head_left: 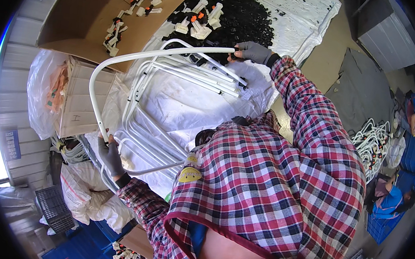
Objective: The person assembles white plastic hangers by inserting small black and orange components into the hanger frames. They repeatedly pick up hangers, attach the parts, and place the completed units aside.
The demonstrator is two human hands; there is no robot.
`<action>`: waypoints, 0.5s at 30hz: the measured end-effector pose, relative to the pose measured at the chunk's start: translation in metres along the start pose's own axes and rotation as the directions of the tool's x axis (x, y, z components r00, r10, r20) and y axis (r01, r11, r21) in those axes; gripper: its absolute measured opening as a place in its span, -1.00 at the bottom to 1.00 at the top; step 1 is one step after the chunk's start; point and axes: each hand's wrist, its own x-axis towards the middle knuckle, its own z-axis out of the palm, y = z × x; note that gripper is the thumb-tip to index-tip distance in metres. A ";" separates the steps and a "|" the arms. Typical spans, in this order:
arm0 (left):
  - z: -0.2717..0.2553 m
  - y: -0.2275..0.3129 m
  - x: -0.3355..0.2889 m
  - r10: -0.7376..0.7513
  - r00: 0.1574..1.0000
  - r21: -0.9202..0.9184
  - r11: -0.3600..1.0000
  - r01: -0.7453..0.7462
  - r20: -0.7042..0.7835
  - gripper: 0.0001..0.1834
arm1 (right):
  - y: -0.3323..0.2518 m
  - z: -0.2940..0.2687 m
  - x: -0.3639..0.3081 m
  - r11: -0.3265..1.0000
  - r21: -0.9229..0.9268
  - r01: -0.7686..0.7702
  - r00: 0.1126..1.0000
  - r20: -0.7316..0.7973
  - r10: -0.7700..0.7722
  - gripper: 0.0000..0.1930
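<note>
Head view.

Item 1. Left hand [110, 157], grey glove, plaid sleeve. Fingers curled shut around one end of the bent white tube [96, 73], near its lower left leg.

Item 2. Right hand [252, 52], grey glove, plaid sleeve. Fingers closed on the other end of the same bent white tube, at the tip of its long straight run.

Item 3. Bent white tube. A U-shaped length of white metal, spanning from the left fingers up around a curve and across to the right fingers. It is lifted above the pile beneath; whether it touches the pile cannot be told.

Item 4. Stack of white tube frames [171, 93]. Lies between the two sets of fingers, below the held tube, on a white plastic sheet [189, 109].

Item 5. Heap of small black parts [246, 16]. Just beyond the right fingers, on the same sheet.

Item 6. White clips with orange and black pieces [200, 23]. Beyond the right fingers, at the edge of the black heap; more of them on a brown cardboard sheet [85, 20] farther left.

Item 7. White box [82, 101]. Just beyond the left fingers, with a clear plastic bag [44, 94] on its outer side.

Item 8. Another pile of white frames [372, 141]. Well apart, far out past the right sleeve, near a second person in blue [390, 200].
</note>
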 end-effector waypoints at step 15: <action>0.151 0.123 0.053 0.408 0.861 0.239 0.842 -0.483 0.303 -0.42 | -0.249 0.169 0.066 -0.396 -0.894 0.209 0.703 0.419 -0.575 -0.83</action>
